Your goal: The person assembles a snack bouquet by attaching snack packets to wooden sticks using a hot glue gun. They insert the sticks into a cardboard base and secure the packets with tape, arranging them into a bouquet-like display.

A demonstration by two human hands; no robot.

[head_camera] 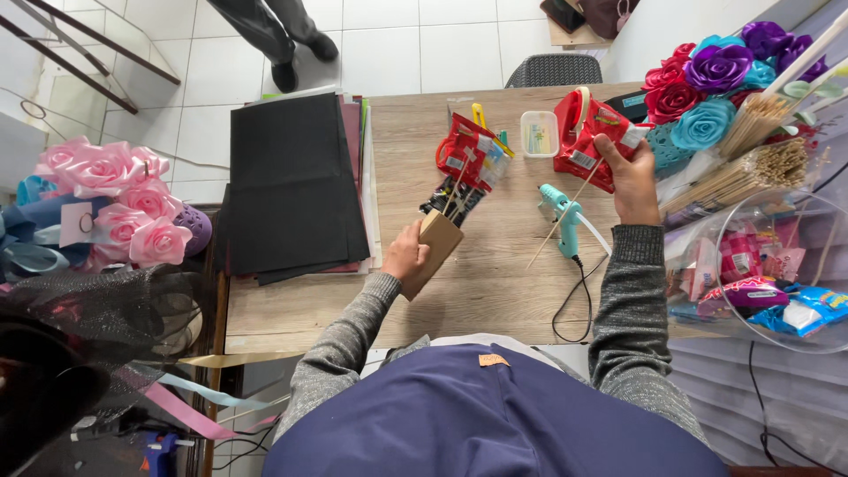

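Observation:
My left hand (405, 253) grips a brown cardboard cone (435, 246) that holds red snack packets (468, 157) on thin sticks, tilted up over the wooden table (477, 291). My right hand (631, 173) holds a red packet (590, 141) fixed to a long wooden skewer (563, 219) that slants down to the left. A light blue glue gun (562, 214) lies on the table between my two hands, its black cord looping toward me.
A stack of black and coloured sheets (291, 185) covers the table's left part. A small clear plastic box (539, 133) sits at the back. Paper roses (707, 79) and skewer bundles (751, 168) crowd the right. Pink roses (106, 194) sit left. Another person's legs (274, 35) stand beyond.

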